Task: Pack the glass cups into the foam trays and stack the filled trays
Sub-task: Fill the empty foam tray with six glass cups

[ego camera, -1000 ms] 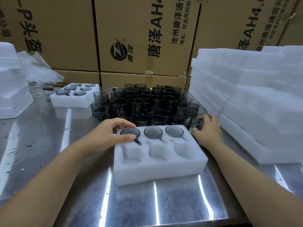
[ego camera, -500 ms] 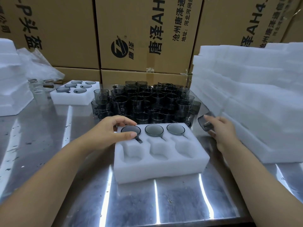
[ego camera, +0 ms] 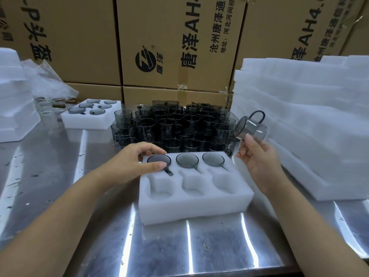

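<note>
A white foam tray [ego camera: 197, 204] lies in front of me on the steel table. Three smoky glass cups fill its far row and its three near pockets hold nothing. My left hand [ego camera: 131, 163] rests on the tray's far left corner, thumb and fingers curled round the rim of the left cup [ego camera: 159, 160]. My right hand [ego camera: 257, 162] holds another smoky cup [ego camera: 250, 129] in the air to the right of the tray, tipped on its side with the handle up. A dense cluster of dark glass cups [ego camera: 175, 126] stands behind the tray.
A filled foam tray [ego camera: 79, 121] sits at the back left beside clear glasses [ego camera: 47, 112]. Tall piles of foam trays [ego camera: 311, 120] stand on the right and another foam pile [ego camera: 14, 100] at far left. Cardboard boxes [ego camera: 175, 41] wall off the back.
My right hand has lifted a cup from the right edge of the cluster and raised it up and to the right. My left hand stays on the left cup in the tray.
</note>
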